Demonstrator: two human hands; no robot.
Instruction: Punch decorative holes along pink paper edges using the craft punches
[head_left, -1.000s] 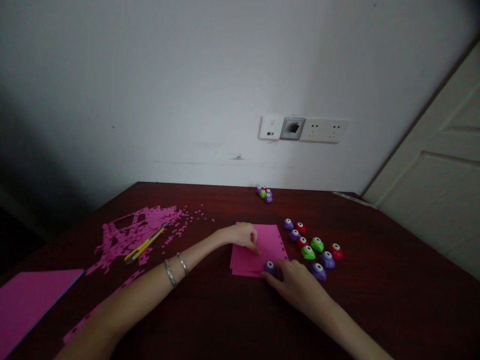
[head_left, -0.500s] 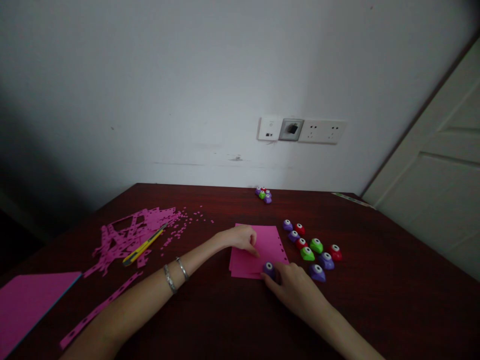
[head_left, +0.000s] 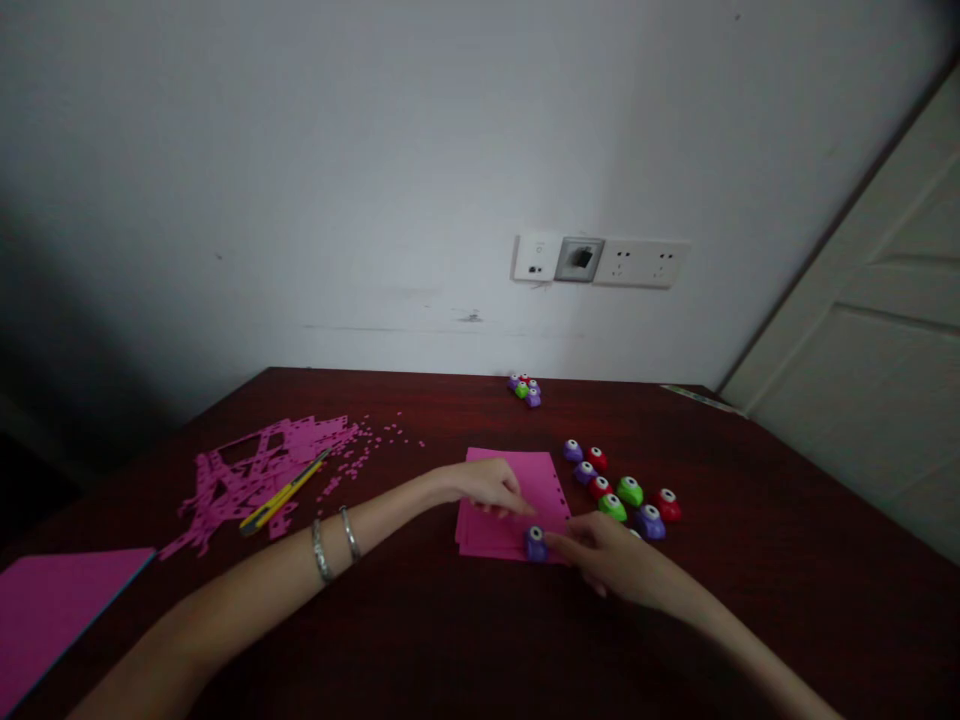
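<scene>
A small purple craft punch (head_left: pixel 535 544) with a white-and-black eye-like button sits at the near edge of a stack of pink paper sheets (head_left: pixel 480 532). My left hand (head_left: pixel 491 485) lies over the sheets, a finger stretched toward the punch and the others partly bent. Nothing shows in it. From the right, my right hand (head_left: pixel 611 555) reaches a fingertip to the side of the punch; whether it touches is unclear. That hand is not wrapped round it. Small holes (head_left: pixel 559 490) run along the right edge of the paper.
Red, green and purple punches (head_left: pixel 630 491) stand to the right, with a small cluster (head_left: pixel 523 389) near the wall. On the left lie cut pink scraps (head_left: pixel 262 465), tiny punched bits (head_left: pixel 356 462), a yellow utility knife (head_left: pixel 281 496) and a larger pink sheet (head_left: pixel 67 610).
My right hand has loosened from the purple punch and shifted to its right side, covering a punch behind it. My left finger has stretched out toward the punch. The view has shifted slightly.
</scene>
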